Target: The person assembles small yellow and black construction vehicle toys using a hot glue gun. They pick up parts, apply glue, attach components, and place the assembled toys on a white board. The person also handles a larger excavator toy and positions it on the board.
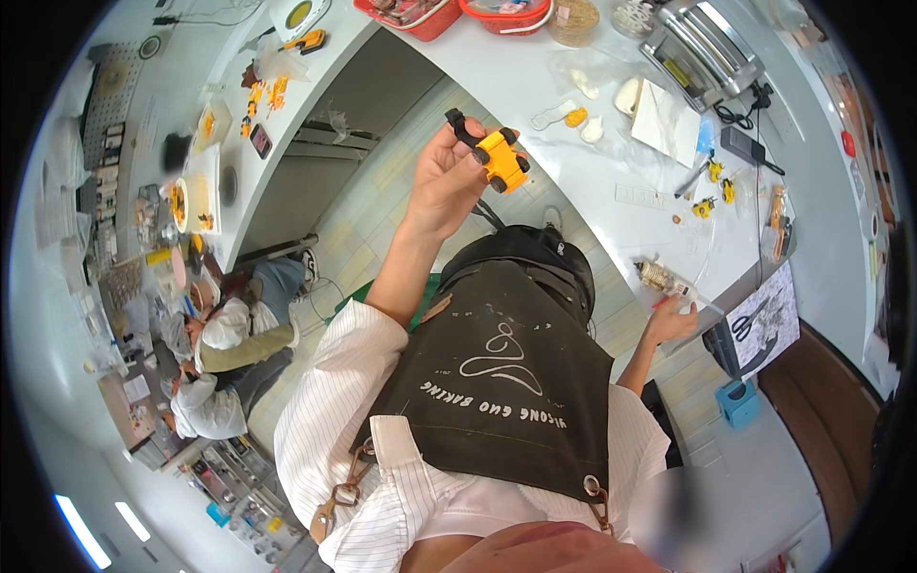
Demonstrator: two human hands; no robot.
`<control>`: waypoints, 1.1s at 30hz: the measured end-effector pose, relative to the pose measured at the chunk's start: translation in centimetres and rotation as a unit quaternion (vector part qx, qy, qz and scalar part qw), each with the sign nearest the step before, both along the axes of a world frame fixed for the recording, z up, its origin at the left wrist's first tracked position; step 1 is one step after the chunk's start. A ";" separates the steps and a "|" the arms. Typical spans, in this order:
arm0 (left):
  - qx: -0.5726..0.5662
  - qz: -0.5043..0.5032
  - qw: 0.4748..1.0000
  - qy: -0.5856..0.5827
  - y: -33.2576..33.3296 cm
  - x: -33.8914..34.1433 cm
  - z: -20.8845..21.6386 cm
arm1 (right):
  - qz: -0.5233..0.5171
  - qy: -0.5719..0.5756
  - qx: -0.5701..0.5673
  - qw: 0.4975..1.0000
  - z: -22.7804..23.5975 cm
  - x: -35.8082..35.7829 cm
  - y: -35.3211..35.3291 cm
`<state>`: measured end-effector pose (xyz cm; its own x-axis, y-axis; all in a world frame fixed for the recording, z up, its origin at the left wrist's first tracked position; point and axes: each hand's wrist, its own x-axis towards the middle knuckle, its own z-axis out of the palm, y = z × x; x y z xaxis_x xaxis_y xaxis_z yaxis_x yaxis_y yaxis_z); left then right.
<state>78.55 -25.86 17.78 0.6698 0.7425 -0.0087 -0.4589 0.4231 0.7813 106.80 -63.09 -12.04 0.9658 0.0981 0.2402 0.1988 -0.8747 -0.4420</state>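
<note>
A white, curved surface (535,86) carries the things. At its far edge stand two red baskets (420,17) and a metal roller machine (702,48). Nearer lie a white sheet (664,119), pale dough-like lumps (592,129), a small orange piece (574,116), little yellow toy parts (712,191) and a black adapter with cable (740,143). Scissors (750,320) rest on a printed sheet (764,325) at the right end.

The person wears a white shirt with fine dark pinstripes, its sleeves (334,358) rolled above the elbows, leaving both forearms bare. Over it hangs a dark brown apron (506,382) printed with a white looping line emblem and lettering, fastened by pale straps (396,444) and metal rings (594,489).
</note>
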 end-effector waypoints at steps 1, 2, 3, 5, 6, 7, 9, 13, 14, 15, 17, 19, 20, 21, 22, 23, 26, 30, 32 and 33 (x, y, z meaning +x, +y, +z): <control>-0.003 0.008 1.000 0.002 -0.1 -0.2 0.1 | 0.004 -0.024 0.017 1.000 0.7 0.2 0.8; -0.007 0.013 1.000 0.003 0.0 -0.3 0.0 | 0.043 -0.052 0.056 0.996 2.3 0.4 2.4; -0.011 0.019 1.000 0.003 0.0 -0.5 -0.1 | 0.083 -0.079 0.094 0.989 4.8 0.7 4.4; -0.005 0.024 1.000 0.002 0.1 -0.9 -0.1 | 0.158 -0.039 0.198 0.967 8.8 0.3 8.5; 0.008 0.023 1.000 -0.005 0.2 -1.1 -0.1 | 0.193 0.024 0.263 0.945 10.2 0.1 10.8; 0.020 0.023 0.999 -0.011 0.4 -1.4 -0.2 | 0.226 0.087 0.324 0.914 11.9 -0.2 13.3; 0.060 -0.017 0.998 -0.030 1.1 -2.4 -0.6 | 0.357 0.188 0.374 0.835 16.4 -1.7 18.3; 0.106 -0.054 0.990 -0.082 1.8 -4.8 -0.3 | 0.518 0.459 0.396 0.604 24.4 -7.5 27.3; 0.089 -0.042 0.993 -0.073 1.8 -5.5 0.4 | 0.542 0.527 0.366 0.542 25.8 -8.9 29.4; 0.088 -0.036 0.993 -0.075 1.8 -6.5 0.3 | 0.562 0.591 0.330 0.474 26.7 -10.4 31.3; 0.089 -0.022 0.993 -0.081 2.3 -8.8 -0.3 | 0.567 0.674 0.270 0.389 27.9 -14.2 33.8; 0.051 0.032 0.993 -0.104 2.1 -11.2 -0.4 | 0.550 0.741 0.221 0.315 28.6 -17.8 35.9; 0.041 0.056 0.992 -0.101 2.4 -12.4 -0.9 | 0.534 0.765 0.206 0.296 28.4 -19.5 36.4; 0.032 0.084 0.992 -0.093 2.6 -14.0 -1.3 | 0.516 0.790 0.190 0.272 28.3 -21.4 36.9; 0.020 0.086 0.991 -0.097 3.0 -15.4 -2.0 | 0.522 0.792 0.180 0.262 28.3 -23.1 37.5; -0.001 0.090 0.992 -0.090 3.5 -16.7 -2.4 | 0.485 0.814 0.192 0.255 27.6 -24.7 38.1; -0.015 0.097 0.989 -0.112 4.8 -21.2 -3.6 | 0.352 0.882 0.217 0.226 27.1 -30.9 40.2; -0.025 0.097 0.984 -0.150 7.5 -27.4 -4.4 | 0.352 0.901 0.205 0.149 25.2 -37.0 43.7; -0.031 0.107 0.982 -0.151 8.6 -30.3 -4.8 | 0.349 0.912 0.179 0.116 24.7 -40.2 45.4; -0.031 0.127 0.979 -0.155 9.0 -31.8 -5.0 | 0.346 0.918 0.166 0.103 24.9 -41.6 46.3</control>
